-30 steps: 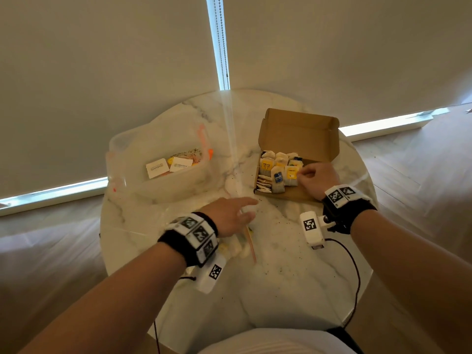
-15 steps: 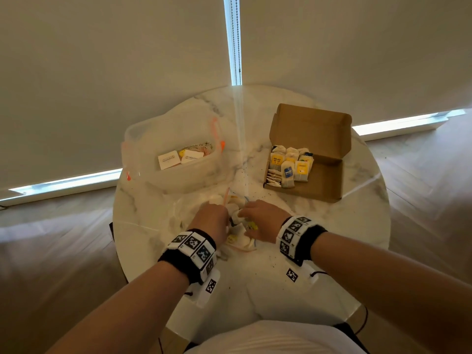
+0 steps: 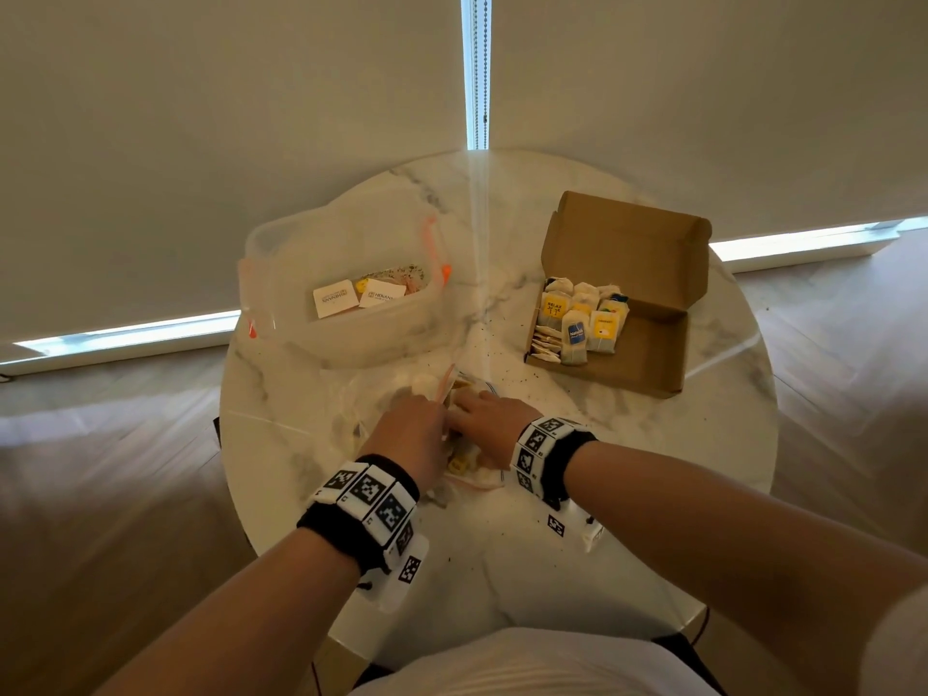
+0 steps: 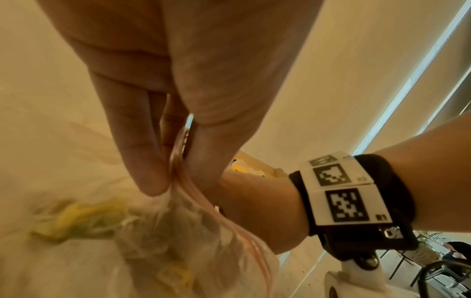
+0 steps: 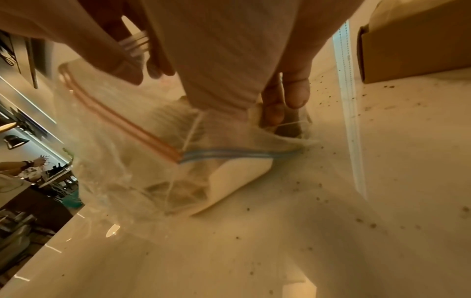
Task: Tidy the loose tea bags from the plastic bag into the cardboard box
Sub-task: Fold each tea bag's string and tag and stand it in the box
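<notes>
A clear zip plastic bag (image 3: 472,474) with loose tea bags (image 3: 459,462) lies mid-table in front of me. My left hand (image 3: 442,404) pinches the bag's pink zip edge (image 4: 178,167) between thumb and fingers and holds the mouth up. Reaching into that mouth, my right hand (image 3: 464,406) has thumb and fingers (image 5: 274,113) closed on a tea bag with a string inside. Other tea bags (image 5: 239,177) lie blurred under the film. The open cardboard box (image 3: 648,354) stands at the right with rows of tea bags (image 3: 577,319) in its left half.
A clear plastic container (image 3: 351,334) holding a few sachets stands at the back left. Tea crumbs (image 3: 502,364) speckle the round marble table (image 3: 703,444) between bag and box. Roller blinds hang close behind the table.
A second ago my right hand was at the tea bags in the box; it has come back left to the plastic bag and gone into its mouth. My left hand now pinches the zip edge.
</notes>
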Motion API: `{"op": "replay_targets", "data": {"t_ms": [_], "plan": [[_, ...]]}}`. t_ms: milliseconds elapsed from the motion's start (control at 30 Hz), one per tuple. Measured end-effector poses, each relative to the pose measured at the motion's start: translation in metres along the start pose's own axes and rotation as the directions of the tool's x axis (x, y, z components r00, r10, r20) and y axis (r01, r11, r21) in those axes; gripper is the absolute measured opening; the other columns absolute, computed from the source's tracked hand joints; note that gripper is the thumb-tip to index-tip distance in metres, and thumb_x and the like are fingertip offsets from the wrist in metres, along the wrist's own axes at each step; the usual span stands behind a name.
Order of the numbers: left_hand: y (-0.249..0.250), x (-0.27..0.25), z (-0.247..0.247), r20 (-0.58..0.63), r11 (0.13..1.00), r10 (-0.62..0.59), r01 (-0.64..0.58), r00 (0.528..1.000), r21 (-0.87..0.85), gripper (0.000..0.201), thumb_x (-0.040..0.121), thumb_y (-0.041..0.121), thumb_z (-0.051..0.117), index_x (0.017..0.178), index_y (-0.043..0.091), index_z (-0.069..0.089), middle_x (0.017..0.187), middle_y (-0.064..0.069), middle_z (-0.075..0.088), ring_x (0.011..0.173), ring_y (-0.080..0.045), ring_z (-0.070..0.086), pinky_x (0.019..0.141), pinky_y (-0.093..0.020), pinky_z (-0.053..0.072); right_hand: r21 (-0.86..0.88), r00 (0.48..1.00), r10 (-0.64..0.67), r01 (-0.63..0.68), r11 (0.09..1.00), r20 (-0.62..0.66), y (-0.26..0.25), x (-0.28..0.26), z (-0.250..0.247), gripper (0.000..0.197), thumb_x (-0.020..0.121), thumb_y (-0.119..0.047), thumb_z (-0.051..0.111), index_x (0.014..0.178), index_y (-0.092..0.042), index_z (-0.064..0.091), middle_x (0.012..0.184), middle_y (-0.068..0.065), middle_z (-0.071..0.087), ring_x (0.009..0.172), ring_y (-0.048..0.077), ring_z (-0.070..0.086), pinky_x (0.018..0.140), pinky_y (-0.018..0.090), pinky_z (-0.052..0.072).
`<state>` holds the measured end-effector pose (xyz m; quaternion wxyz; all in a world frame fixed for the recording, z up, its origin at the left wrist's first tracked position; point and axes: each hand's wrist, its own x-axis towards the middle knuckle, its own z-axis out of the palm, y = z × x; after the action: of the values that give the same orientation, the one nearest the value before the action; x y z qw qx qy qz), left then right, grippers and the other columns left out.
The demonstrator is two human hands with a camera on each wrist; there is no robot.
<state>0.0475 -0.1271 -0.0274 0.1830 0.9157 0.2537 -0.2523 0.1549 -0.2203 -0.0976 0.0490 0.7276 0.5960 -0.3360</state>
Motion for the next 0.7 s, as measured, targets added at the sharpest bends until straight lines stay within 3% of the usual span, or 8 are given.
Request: {"op": "replay_targets", "data": {"t_ms": [200, 367, 433, 600, 700], "plan": [[-0.001, 0.003, -0.001, -0.034, 0.999, 0.017, -0.018, 0.999, -0.032, 0.018, 0.096, 0.023, 0.058, 0.111, 0.016, 0.067, 0.107, -0.004, 0.057, 0.097, -0.019, 0.053, 0.077, -0.023, 0.036, -0.044, 0.999, 0.037, -0.038, 0.998, -0.024, 0.007, 0.0, 0.001, 0.076, 0.076, -0.027, 0.079, 0.138, -0.032, 0.035, 0.145, 0.004, 0.034, 0.12, 0.032, 0.045, 0.09, 0.042, 0.049], [-0.002, 0.006, -0.002, -0.026, 0.999, 0.023, -0.023, 0.999, -0.031, 0.021, 0.095, 0.019, 0.059, 0.115, 0.016, 0.066, 0.112, -0.005, 0.057, 0.101, -0.02, 0.054, 0.079, -0.023, 0.038, 0.031, 0.999, -0.003, 0.002, 1.0, 0.037, 0.001, -0.001, -0.004, 0.066, 0.089, -0.018, 0.063, 0.146, -0.035, 0.033, 0.131, 0.009, 0.047, 0.111, 0.033, 0.055, 0.085, 0.04, 0.052], [-0.004, 0.007, 0.0, -0.026, 0.999, 0.018, -0.019, 1.0, -0.034, 0.022, 0.094, 0.02, 0.06, 0.116, 0.016, 0.066, 0.111, -0.005, 0.057, 0.101, -0.02, 0.055, 0.079, -0.023, 0.039, 0.078, 0.999, -0.014, 0.011, 0.997, 0.041, 0.0, 0.0, -0.006, 0.062, 0.089, -0.014, 0.061, 0.145, -0.03, 0.039, 0.127, 0.011, 0.051, 0.108, 0.032, 0.056, 0.084, 0.034, 0.049], [-0.009, 0.009, 0.004, -0.044, 1.0, 0.005, -0.006, 0.999, -0.031, 0.021, 0.093, 0.019, 0.06, 0.113, 0.016, 0.066, 0.11, -0.006, 0.057, 0.103, -0.022, 0.055, 0.078, -0.024, 0.039, 0.166, 0.999, 0.047, -0.044, 0.985, -0.01, 0.003, -0.003, -0.009, 0.042, 0.084, -0.008, 0.062, 0.125, -0.017, 0.062, 0.116, 0.01, 0.057, 0.106, 0.029, 0.055, 0.073, 0.026, 0.034], [-0.01, 0.011, 0.006, -0.049, 0.999, -0.005, 0.003, 0.999, -0.04, 0.021, 0.092, 0.02, 0.061, 0.112, 0.016, 0.066, 0.111, -0.005, 0.057, 0.102, -0.023, 0.056, 0.078, -0.025, 0.04, 0.198, 0.997, 0.065, -0.055, 0.979, -0.046, 0.006, -0.005, -0.007, 0.028, 0.078, -0.008, 0.063, 0.105, -0.014, 0.07, 0.102, 0.01, 0.062, 0.096, 0.03, 0.059, 0.069, 0.028, 0.037]]}}
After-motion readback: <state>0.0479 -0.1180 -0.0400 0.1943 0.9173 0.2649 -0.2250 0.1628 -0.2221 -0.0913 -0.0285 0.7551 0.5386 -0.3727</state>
